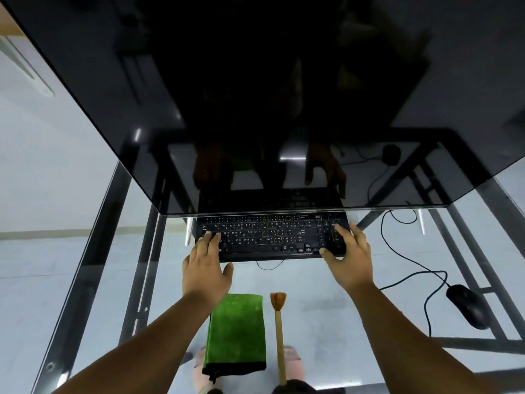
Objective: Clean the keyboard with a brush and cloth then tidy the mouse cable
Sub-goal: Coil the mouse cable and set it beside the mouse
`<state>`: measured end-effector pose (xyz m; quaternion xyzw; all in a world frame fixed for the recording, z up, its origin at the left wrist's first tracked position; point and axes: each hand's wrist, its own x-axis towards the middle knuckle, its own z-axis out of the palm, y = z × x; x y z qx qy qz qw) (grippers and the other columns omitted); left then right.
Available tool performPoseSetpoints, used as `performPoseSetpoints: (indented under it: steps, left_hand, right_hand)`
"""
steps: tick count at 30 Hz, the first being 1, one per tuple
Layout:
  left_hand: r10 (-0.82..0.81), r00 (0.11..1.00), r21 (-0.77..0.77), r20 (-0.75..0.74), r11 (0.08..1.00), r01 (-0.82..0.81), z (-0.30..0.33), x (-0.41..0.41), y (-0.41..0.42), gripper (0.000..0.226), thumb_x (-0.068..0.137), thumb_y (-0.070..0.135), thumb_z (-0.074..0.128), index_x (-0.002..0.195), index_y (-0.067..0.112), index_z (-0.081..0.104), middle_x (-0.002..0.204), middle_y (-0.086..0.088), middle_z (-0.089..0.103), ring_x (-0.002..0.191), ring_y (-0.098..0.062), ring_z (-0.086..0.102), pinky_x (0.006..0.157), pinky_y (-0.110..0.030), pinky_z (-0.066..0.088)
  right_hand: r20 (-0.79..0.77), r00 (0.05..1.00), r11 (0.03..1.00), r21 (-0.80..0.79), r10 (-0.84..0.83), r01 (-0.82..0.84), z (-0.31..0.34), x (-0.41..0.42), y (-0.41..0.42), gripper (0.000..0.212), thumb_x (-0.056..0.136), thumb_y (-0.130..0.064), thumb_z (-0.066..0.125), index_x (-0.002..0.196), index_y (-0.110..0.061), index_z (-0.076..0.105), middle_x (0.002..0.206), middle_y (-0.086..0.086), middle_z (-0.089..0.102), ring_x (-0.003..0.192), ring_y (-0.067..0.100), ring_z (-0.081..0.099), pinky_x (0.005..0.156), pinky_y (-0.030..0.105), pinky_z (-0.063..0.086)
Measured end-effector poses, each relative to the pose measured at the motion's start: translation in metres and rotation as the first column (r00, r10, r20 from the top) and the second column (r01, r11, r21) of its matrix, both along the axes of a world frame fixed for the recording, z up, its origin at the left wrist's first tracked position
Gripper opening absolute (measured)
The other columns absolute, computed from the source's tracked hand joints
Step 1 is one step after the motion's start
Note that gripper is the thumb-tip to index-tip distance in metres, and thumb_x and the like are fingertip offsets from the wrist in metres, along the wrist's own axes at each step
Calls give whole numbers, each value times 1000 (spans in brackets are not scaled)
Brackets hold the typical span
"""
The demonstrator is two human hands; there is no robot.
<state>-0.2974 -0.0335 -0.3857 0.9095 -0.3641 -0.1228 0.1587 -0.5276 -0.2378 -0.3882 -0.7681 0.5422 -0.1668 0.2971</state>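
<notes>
A black keyboard (270,237) lies on the glass desk (326,308), partly under the monitor's lower edge. My left hand (206,267) rests with straight fingers on the keyboard's left end. My right hand (348,257) holds the right end, fingers over the number pad and thumb at the front edge. A folded green cloth (236,334) lies near me between my forearms. Beside it on the right lies a wooden-handled brush (279,331), bristles pointing away from me. A black mouse (467,305) sits at the right, its cable (403,257) looping loosely across the glass.
A large dark monitor (255,95) fills the upper view and overhangs the keyboard's back rows. Black metal frame bars (136,251) run under the glass on both sides. The floor and my feet show through the desk.
</notes>
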Motion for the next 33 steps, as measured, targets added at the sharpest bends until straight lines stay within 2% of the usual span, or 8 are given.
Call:
performPoseSetpoints:
  steps: [3,6,10,15,18,24,27,33]
  left_hand:
    - [-81,997,31,2,996,81,3,-17,-14,77,93,45,48,154,20,8,162,2,4,149,-17,4,121,-38,10]
    - [-157,987,59,30,986,155,7,-44,-39,77,94,50,39,154,20,2,162,5,-5,149,-15,-4,120,-37,2]
    - [-219,975,56,25,974,217,7,-88,-81,74,96,50,34,154,20,-1,161,5,-11,148,-15,-10,119,-37,-2]
    - [-266,964,105,0,959,265,3,-150,-128,73,98,53,27,153,20,-8,160,3,-18,147,-16,-16,120,-37,-4]
    - [-280,959,108,-32,953,282,-1,-181,-150,73,98,52,27,153,19,-7,160,3,-17,147,-16,-17,120,-38,-3]
    - [-301,953,144,-30,942,302,-9,-208,-173,72,99,51,25,153,18,-9,160,3,-18,146,-15,-19,120,-37,-6]
    - [-287,958,156,-18,945,287,-12,-209,-178,72,99,50,27,153,17,-7,160,2,-16,147,-17,-17,119,-38,-4]
    - [-267,964,180,0,948,262,-17,-205,-186,72,98,48,28,153,16,-6,160,1,-16,147,-17,-15,120,-39,-2]
  right_hand:
    - [74,997,1000,-3,-13,13,3,-6,-6,64,83,-26,72,141,-23,46,155,-5,27,139,21,32,106,31,32]
    - [134,991,1000,8,-27,26,9,-22,-19,61,86,-23,70,142,-23,46,155,-8,27,141,17,29,104,27,32]
    - [175,985,999,-29,-11,17,17,-56,-46,58,87,-22,69,140,-22,47,153,-6,31,139,17,34,111,34,34]
    - [177,984,988,-143,-32,58,23,-127,-80,46,84,-14,66,127,-22,54,137,-4,48,126,18,48,104,43,44]
    - [149,985,980,-165,-90,115,23,-171,-90,46,84,-14,64,127,-27,53,132,-5,51,120,19,53,102,46,44]
    - [14,987,986,-42,-161,162,-1,-236,-91,51,83,-19,63,131,-28,48,134,-4,50,110,23,57,98,54,45]
    - [-98,986,990,19,-137,140,-10,-256,-81,55,80,-20,62,133,-27,48,136,-4,49,122,22,48,103,48,35]
    - [-172,981,996,-2,-89,90,-19,-272,-76,62,75,-14,66,133,-23,49,132,-2,50,120,22,44,99,41,35]
